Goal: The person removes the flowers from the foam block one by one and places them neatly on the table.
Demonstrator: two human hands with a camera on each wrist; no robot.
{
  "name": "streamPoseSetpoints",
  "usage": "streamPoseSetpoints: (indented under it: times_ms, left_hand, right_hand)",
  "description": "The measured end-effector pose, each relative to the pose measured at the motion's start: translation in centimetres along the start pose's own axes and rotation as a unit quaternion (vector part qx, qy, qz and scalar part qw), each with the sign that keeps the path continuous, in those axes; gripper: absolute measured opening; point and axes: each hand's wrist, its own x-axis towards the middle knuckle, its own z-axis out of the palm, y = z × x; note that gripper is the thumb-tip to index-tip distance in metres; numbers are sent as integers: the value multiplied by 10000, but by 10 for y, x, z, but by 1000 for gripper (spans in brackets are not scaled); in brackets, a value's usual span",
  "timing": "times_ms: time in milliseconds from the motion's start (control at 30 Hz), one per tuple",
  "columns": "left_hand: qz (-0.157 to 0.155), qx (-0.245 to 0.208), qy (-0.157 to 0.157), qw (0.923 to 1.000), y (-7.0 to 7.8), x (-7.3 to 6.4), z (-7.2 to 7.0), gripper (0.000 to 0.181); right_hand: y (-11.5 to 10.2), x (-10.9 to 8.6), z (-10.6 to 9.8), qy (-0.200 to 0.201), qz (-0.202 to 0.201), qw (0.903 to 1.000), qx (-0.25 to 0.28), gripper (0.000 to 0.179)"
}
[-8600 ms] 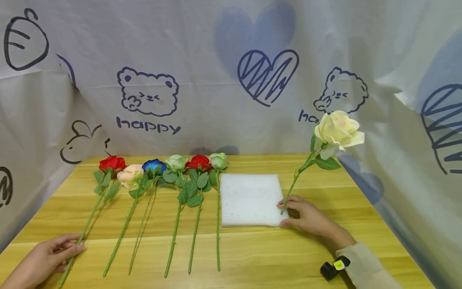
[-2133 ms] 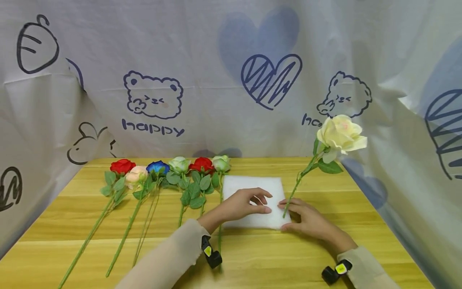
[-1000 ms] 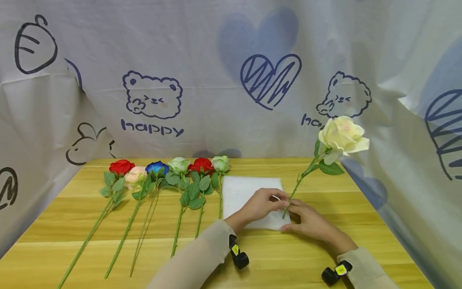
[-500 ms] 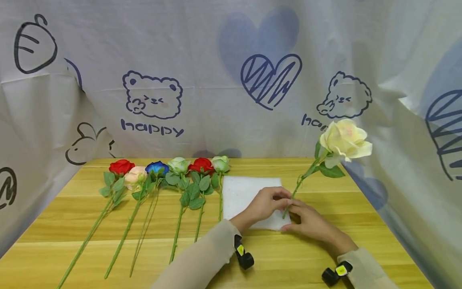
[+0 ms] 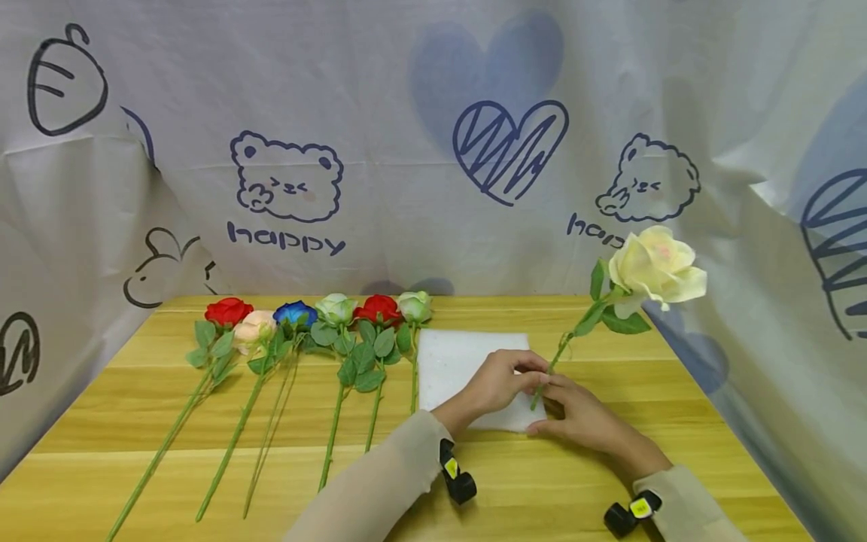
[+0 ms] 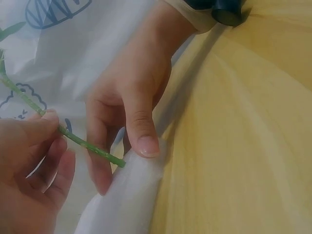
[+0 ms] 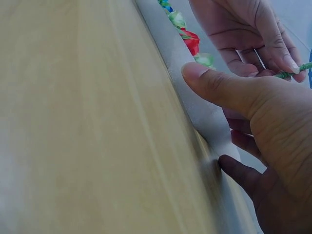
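A pale yellow rose [image 5: 657, 267] leans to the right over the right side of a white foam block [image 5: 450, 365]. My left hand [image 5: 500, 382] pinches its green stem [image 6: 80, 141] low down, between thumb and fingers. In the left wrist view the stem's bottom end is right at the foam's edge, overlapping the fingers behind it. My right hand [image 5: 582, 414] grips the block's right end, thumb on the near side, as the right wrist view also shows. Part of the block is hidden under my left hand.
Left of the block several roses lie in a row on the wooden table [image 5: 528, 489]: a red rose [image 5: 229, 310], a peach rose [image 5: 255, 331], a blue rose [image 5: 295, 314], another red one and two pale green ones. A patterned cloth [image 5: 393, 188] hangs behind.
My left hand has left the leftmost red rose's stem, crossed to the right and taken the yellow rose's stem. The yellow bloom has tipped further right and slightly down. My right hand stays put.
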Motion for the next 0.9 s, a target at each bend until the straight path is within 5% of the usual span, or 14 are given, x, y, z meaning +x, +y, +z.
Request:
streamPoseSetpoints:
  times_ms: [167, 400, 633, 900]
  left_hand:
    - [86, 188, 8, 9998, 0, 0, -3, 17]
    - [294, 345, 323, 9984, 12, 2, -11, 17]
    - [166, -44, 241, 9996, 28, 0, -19, 22]
    - [207, -260, 238, 9992, 28, -7, -30, 20]
  right_hand:
    - [1, -1, 1, -1, -24, 10000, 33, 72]
    - [3, 0, 2, 97, -379, 9992, -25, 45]
    - [1, 0, 1, 161, -377, 9992, -38, 59]
    - [3, 1, 0, 134, -490, 9986, -153, 58]
